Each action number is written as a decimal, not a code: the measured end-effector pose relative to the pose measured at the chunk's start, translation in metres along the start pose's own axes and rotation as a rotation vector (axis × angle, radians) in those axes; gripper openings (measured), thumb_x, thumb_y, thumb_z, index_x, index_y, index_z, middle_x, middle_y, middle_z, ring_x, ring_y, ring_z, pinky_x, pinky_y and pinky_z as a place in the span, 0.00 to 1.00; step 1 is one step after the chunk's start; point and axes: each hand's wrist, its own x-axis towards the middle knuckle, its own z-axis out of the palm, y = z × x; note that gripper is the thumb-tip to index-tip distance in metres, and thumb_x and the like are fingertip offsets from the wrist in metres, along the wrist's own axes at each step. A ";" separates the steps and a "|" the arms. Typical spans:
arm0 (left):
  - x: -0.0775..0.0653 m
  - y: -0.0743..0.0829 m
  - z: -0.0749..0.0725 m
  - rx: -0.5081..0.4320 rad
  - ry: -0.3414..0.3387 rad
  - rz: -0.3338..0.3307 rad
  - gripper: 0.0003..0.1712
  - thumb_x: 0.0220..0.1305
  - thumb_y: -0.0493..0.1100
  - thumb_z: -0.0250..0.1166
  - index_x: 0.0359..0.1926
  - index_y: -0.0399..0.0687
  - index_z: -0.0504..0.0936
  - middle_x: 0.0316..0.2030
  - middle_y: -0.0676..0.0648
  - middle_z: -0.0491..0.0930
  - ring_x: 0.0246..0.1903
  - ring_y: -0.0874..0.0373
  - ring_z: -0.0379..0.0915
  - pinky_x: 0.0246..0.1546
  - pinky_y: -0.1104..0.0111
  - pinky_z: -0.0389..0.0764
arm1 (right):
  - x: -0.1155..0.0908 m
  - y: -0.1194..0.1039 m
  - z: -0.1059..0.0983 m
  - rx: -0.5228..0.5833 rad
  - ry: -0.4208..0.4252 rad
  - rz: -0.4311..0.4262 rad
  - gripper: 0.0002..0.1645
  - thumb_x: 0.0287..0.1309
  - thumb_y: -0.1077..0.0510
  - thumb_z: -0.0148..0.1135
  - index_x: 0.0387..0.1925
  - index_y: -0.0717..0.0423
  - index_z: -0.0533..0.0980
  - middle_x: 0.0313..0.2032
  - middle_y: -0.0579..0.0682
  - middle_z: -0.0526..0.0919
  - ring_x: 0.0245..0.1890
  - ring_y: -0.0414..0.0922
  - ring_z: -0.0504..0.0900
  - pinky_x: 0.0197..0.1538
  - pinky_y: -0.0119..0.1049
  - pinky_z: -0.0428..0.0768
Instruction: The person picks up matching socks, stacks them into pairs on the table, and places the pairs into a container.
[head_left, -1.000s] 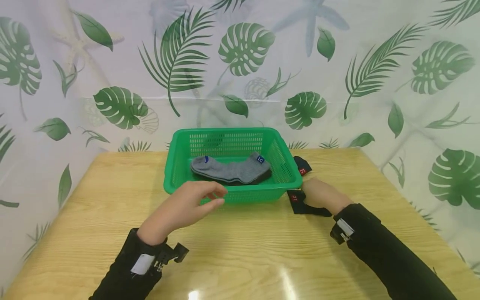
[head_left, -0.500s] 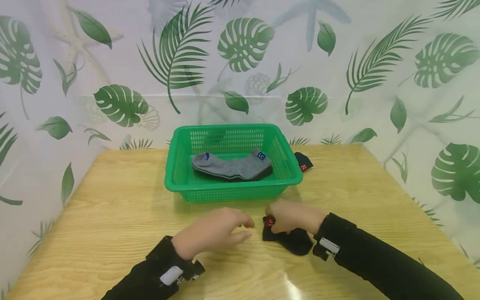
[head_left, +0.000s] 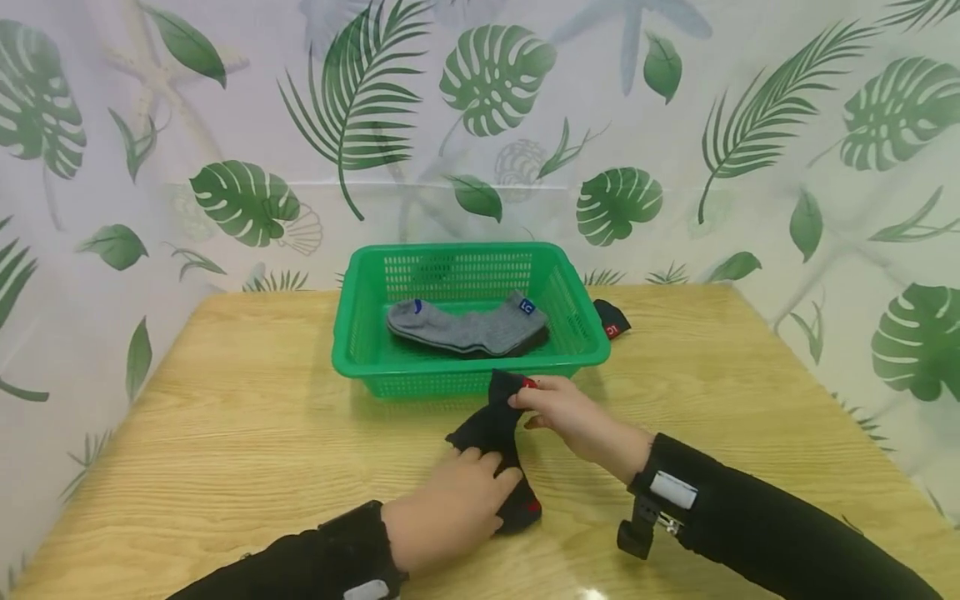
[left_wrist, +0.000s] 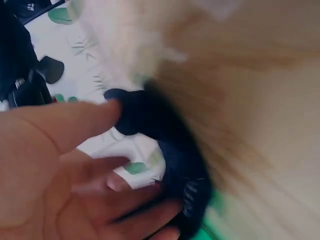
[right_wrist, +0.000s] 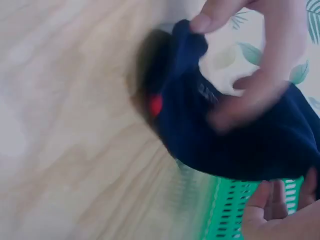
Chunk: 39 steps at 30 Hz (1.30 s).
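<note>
Before the green basket (head_left: 471, 367), left fingers (head_left: 507, 481) have joined right fingers (head_left: 528, 400) in holding the black sock (head_left: 497, 427).

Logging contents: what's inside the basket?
In the basket: gray socks with a blue LC tag. Something dark shows beneath their tagged end; mostly covered, can't say sock or shadow. Basket floor under the socks is hidden too.

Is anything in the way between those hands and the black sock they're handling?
Nothing visible is in the way. The right hand pinches the black sock near its far end, and the left hand reaches over its nearer part. The green basket sits beyond, not between.
</note>
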 end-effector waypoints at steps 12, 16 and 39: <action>-0.039 -0.060 0.003 0.075 0.020 -0.038 0.10 0.50 0.35 0.72 0.34 0.53 0.86 0.43 0.52 0.84 0.37 0.54 0.78 0.34 0.64 0.79 | -0.007 0.029 -0.035 -0.643 0.054 -0.004 0.28 0.66 0.48 0.59 0.11 0.53 0.69 0.11 0.42 0.67 0.14 0.38 0.65 0.23 0.31 0.65; -0.042 -0.063 0.003 0.103 0.064 -0.113 0.12 0.52 0.37 0.71 0.40 0.48 0.86 0.46 0.47 0.82 0.42 0.51 0.77 0.41 0.59 0.79 | -0.014 0.029 -0.031 -1.096 0.059 -0.276 0.26 0.63 0.47 0.62 0.12 0.51 0.68 0.13 0.39 0.64 0.14 0.37 0.63 0.20 0.31 0.63; -0.071 -0.076 0.016 -0.245 0.077 -0.042 0.07 0.52 0.35 0.68 0.34 0.47 0.84 0.47 0.44 0.83 0.48 0.51 0.80 0.50 0.61 0.79 | -0.043 0.036 -0.012 -1.640 -0.206 -0.717 0.15 0.57 0.65 0.65 0.48 0.60 0.79 0.47 0.55 0.84 0.39 0.49 0.84 0.43 0.39 0.82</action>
